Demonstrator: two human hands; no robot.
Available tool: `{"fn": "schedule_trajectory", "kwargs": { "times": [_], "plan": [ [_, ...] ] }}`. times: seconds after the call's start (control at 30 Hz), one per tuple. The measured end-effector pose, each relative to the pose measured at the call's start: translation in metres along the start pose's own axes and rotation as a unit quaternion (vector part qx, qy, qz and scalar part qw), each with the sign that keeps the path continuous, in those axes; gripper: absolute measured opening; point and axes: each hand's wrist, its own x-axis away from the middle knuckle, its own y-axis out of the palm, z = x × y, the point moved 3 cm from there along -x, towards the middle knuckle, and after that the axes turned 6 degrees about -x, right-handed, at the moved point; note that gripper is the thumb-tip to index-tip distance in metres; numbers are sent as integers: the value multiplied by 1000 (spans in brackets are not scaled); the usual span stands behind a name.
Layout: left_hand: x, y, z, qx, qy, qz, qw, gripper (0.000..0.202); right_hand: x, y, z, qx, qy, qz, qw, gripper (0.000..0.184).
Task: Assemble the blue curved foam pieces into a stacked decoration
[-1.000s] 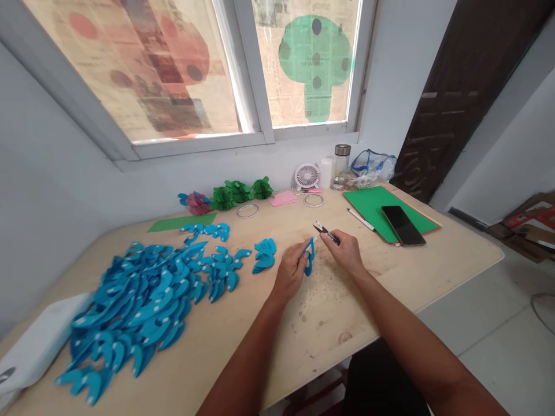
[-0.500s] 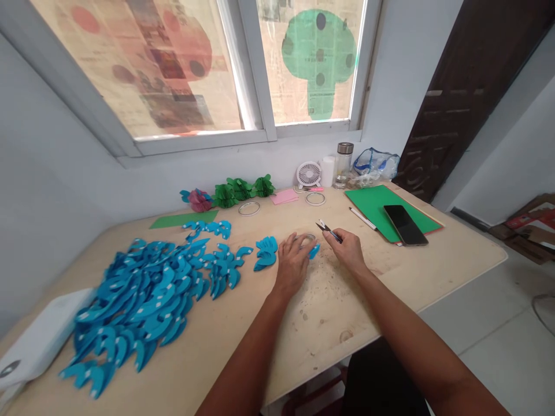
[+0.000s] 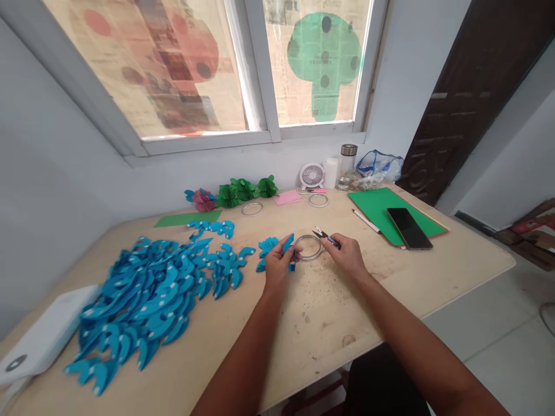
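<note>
My left hand (image 3: pixel 278 261) is closed on a blue paper piece (image 3: pixel 288 242), pinched between thumb and fingers; part of it is hidden by the hand. In my right hand (image 3: pixel 346 254) is a pair of small thread snips (image 3: pixel 326 237), blades pointing up and left. A thin tape roll (image 3: pixel 297 252) lies on the table between the hands, close to the left fingertips. Just behind my left hand sits a fanned blue paper bundle (image 3: pixel 267 245). Left of that spreads a big pile of blue paper pieces (image 3: pixel 150 289) with white patches.
Along the wall stand green paper flowers (image 3: pixel 245 189), a small fan (image 3: pixel 312 175) and a glass bottle (image 3: pixel 347 167). Two more rings (image 3: pixel 252 209) lie at the back. A phone (image 3: pixel 409 228) rests on green sheets (image 3: pixel 373 202) at right. A white device (image 3: pixel 47 332) is at far left.
My left hand has lifted off the tape roll and turned, now pinching the blue paper piece upright, slightly left. The right hand still holds the snips. The view has shifted slightly.
</note>
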Motion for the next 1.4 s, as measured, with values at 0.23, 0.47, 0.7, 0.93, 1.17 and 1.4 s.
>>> {"fn": "schedule_trajectory", "kwargs": {
  "times": [0.23,0.47,0.7,0.93,1.17,1.4],
  "plan": [
    [2,1,3,167,-113,-62,978,33,5,2,-8,86,-36,-20,995,42],
    [1,-3,6,177,-114,-56,976,23,8,5,-12,177,-83,-31,980,38],
    [-1,-2,5,139,-86,-88,983,11,11,5,-18,211,-133,-30,968,35],
    [2,0,5,136,-105,-102,980,16,11,6,-17,216,-128,-26,968,33],
    [3,2,2,151,-122,-98,976,11,9,6,-17,204,-104,-30,973,27],
    [2,2,0,136,-105,-86,981,15,5,11,-7,164,-43,-75,983,27]
  ]
}}
